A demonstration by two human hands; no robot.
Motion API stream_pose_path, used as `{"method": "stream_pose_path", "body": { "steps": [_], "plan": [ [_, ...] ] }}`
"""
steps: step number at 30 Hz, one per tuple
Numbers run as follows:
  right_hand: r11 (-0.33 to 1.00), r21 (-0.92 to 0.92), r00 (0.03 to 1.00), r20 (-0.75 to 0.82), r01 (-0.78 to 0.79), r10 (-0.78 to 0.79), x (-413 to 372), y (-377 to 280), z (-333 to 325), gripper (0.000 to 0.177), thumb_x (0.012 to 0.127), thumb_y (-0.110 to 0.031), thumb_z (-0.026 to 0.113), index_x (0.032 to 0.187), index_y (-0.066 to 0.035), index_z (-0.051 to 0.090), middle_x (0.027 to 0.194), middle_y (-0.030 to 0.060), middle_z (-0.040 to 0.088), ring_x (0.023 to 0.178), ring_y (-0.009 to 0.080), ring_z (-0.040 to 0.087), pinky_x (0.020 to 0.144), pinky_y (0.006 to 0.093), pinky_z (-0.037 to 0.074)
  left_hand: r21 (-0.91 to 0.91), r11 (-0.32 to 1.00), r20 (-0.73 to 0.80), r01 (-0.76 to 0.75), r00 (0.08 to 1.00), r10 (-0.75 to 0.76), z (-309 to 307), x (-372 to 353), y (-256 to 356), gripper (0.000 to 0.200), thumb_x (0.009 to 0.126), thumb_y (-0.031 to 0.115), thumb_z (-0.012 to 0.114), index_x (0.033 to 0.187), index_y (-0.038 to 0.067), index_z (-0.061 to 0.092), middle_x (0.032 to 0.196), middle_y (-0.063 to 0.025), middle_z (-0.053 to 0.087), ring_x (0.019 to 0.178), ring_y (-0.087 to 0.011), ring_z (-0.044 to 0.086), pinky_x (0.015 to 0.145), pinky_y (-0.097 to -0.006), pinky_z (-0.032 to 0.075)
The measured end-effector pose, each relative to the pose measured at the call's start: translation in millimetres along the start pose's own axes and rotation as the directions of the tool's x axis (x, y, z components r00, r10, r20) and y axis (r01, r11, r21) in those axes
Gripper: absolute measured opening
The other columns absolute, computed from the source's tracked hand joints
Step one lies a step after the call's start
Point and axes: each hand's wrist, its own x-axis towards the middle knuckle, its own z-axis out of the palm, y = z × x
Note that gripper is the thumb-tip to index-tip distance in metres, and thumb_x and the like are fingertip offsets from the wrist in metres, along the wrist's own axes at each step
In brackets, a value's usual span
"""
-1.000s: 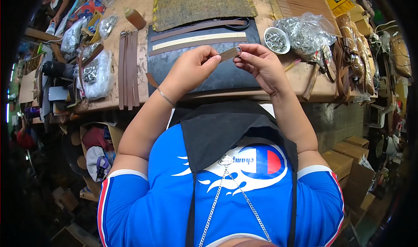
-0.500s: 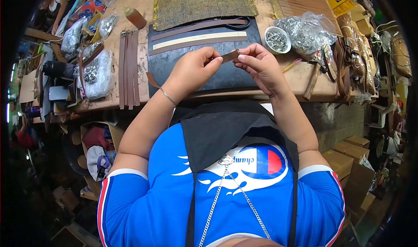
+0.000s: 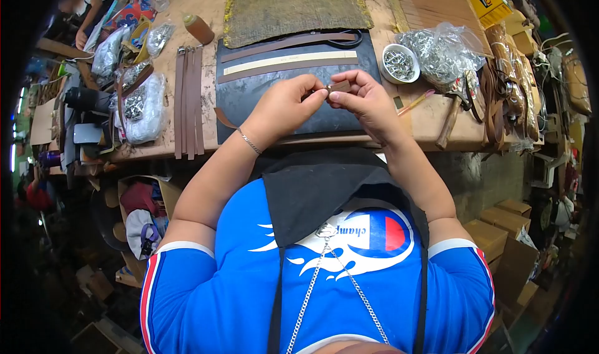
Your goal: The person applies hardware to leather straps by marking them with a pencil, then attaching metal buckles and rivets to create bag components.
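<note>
- I see the left hand [image 3: 284,106] and right hand [image 3: 369,101], fingers of both pinched on a short flat brown leather strip [image 3: 339,86]
- It is held just above the smooth black mat [image 3: 243,95] on the wooden table [image 3: 424,120]

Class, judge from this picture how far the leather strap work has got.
Done, apparently: long brown leather straps lie side by side beside the black mat. In hand: left hand and right hand pinch a short brown leather piece. Left, probably: three loose leather strips on the mat, plus fittings in the white bowl.
</note>
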Motion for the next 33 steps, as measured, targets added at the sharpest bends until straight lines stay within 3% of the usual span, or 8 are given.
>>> {"method": "stream_pose_path", "body": {
  "steps": [8, 11, 13, 19, 22, 24, 30, 33],
  "plan": [
    [0.959, -0.239, 0.985, -0.044, 0.151, -0.167, -7.4, -2.6, 11.4, 0.027, 0.094, -0.006, 0.075, 0.119, -0.004, 0.066, 0.111, 0.0048, 0.069, 0.103, 0.0114, 0.066, 0.092, 0.0264, 0.052, -0.187, 0.982, 0.028, 0.028, 0.999, -0.024, 0.3, 2.7, -7.3, 0.023, 0.105, 0.027, 0.065, 0.103, 0.005, 0.067, 0.08, 0.004, 0.058, 0.069, -0.0057, 0.052, 0.063, -0.0232, 0.045],
    [0.952, -0.212, 0.975, 0.068, 0.223, -0.213, -10.4, -9.8, 6.4, 0.028, 0.096, -0.005, 0.072, 0.123, -0.004, 0.066, 0.115, 0.0053, 0.067, 0.105, 0.0118, 0.065, 0.092, 0.0274, 0.052, -0.319, 0.948, 0.063, 0.016, 0.998, 0.004, -5.9, 2.0, -13.9, 0.02, 0.105, 0.025, 0.065, 0.104, 0.005, 0.067, 0.083, 0.0042, 0.059, 0.072, -0.0058, 0.053, 0.064, -0.0226, 0.046],
    [0.782, -0.463, 0.909, 0.206, 0.417, -0.363, -7.8, -12.7, -1.4, 0.028, 0.097, -0.004, 0.07, 0.124, -0.002, 0.066, 0.119, 0.0066, 0.066, 0.108, 0.012, 0.064, 0.093, 0.0276, 0.053, -0.396, 0.918, 0.101, 0.01, 0.994, 0.033, -6.9, 1.0, -14.9, 0.019, 0.105, 0.024, 0.065, 0.104, 0.006, 0.066, 0.084, 0.0043, 0.059, 0.074, -0.006, 0.054, 0.065, -0.0224, 0.046],
    [0.988, -0.096, 0.982, 0.16, 0.117, -0.101, -9.0, -13.4, 4.7, 0.021, 0.096, -0.006, 0.073, 0.115, -0.001, 0.067, 0.109, 0.005, 0.07, 0.102, 0.0126, 0.068, 0.091, 0.0268, 0.055, -0.313, 0.948, 0.122, -0.056, 0.988, 0.099, -8.1, -2.0, -11.0, 0.016, 0.105, 0.022, 0.065, 0.104, 0.006, 0.066, 0.087, 0.0019, 0.065, 0.076, -0.0061, 0.055, 0.069, -0.0224, 0.047],
    [0.977, -0.185, 0.988, 0.135, 0.103, -0.079, -10.6, -17.5, 5.8, 0.02, 0.095, -0.005, 0.074, 0.113, -0.002, 0.067, 0.106, 0.0046, 0.071, 0.099, 0.0126, 0.069, 0.09, 0.0266, 0.056, -0.25, 0.967, 0.139, 0.043, 0.99, -0.008, -16.7, -6.4, 0.0, 0.019, 0.102, 0.022, 0.068, 0.105, 0.003, 0.068, 0.091, 0.0011, 0.066, 0.078, -0.0075, 0.058, 0.069, -0.0244, 0.049],
    [0.974, -0.205, 0.99, 0.114, 0.1, -0.078, -12.1, -18.4, 5.5, 0.021, 0.094, -0.004, 0.074, 0.113, -0.002, 0.067, 0.107, 0.0048, 0.071, 0.099, 0.0122, 0.069, 0.09, 0.0265, 0.056, -0.433, 0.874, 0.241, 0.219, 0.963, -0.122, -23.0, -8.6, 6.3, 0.024, 0.1, 0.022, 0.071, 0.112, 0.001, 0.069, 0.095, -0.0003, 0.069, 0.084, -0.0087, 0.062, 0.075, -0.0246, 0.052],
    [0.952, -0.253, 0.983, 0.116, 0.17, -0.145, -15.5, -20.3, 13.8, 0.024, 0.093, -0.001, 0.074, 0.115, -0.002, 0.066, 0.108, 0.0045, 0.071, 0.101, 0.0106, 0.068, 0.091, 0.0261, 0.055, -0.339, 0.941, 0.197, -0.016, 0.976, 0.087, -26.7, -13.7, 5.7, 0.034, 0.1, 0.02, 0.071, 0.125, 0.0, 0.064, 0.108, -0.0029, 0.067, 0.091, -0.0089, 0.06, 0.082, -0.0248, 0.051],
    [0.952, -0.228, 0.975, 0.14, 0.202, -0.174, -18.0, -24.1, 17.6, 0.03, 0.092, -0.001, 0.076, 0.12, -0.003, 0.067, 0.106, 0.0032, 0.07, 0.1, 0.0102, 0.067, 0.09, 0.0255, 0.055, -0.438, 0.899, 0.236, 0.03, 0.968, 0.083, -32.4, -14.8, 6.7, 0.031, 0.1, 0.019, 0.07, 0.123, -0.001, 0.064, 0.108, -0.004, 0.066, 0.094, -0.0104, 0.061, 0.083, -0.0264, 0.052]
  ]
}}
